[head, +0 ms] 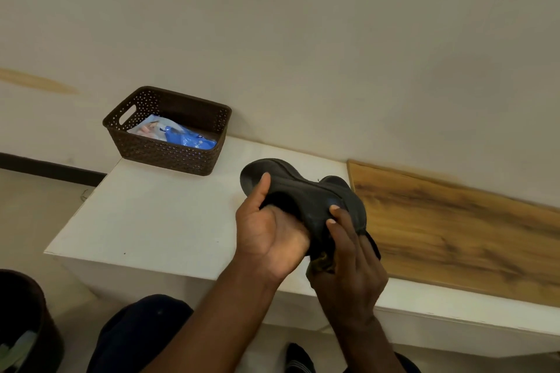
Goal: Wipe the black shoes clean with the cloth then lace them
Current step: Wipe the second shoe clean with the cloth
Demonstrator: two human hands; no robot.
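Both forearms reached up from lower frame, hands meeting at the black shoe [306,194]. Left hand [269,239] gripped its near side, palm toward camera, thumb stretched along the sole end. Right hand [348,263] curled at the shoe's rt end w/ a dark cloth [322,262] bunched in its fingers.

1. The black shoe [303,191] under my fingers [335,212] looks like matt, smooth leather.
2. The brown basket [169,154] is perforated plastic.
3. The white surface [157,215] is smooth and matt.
4. The plank [454,227] shows wood grain.
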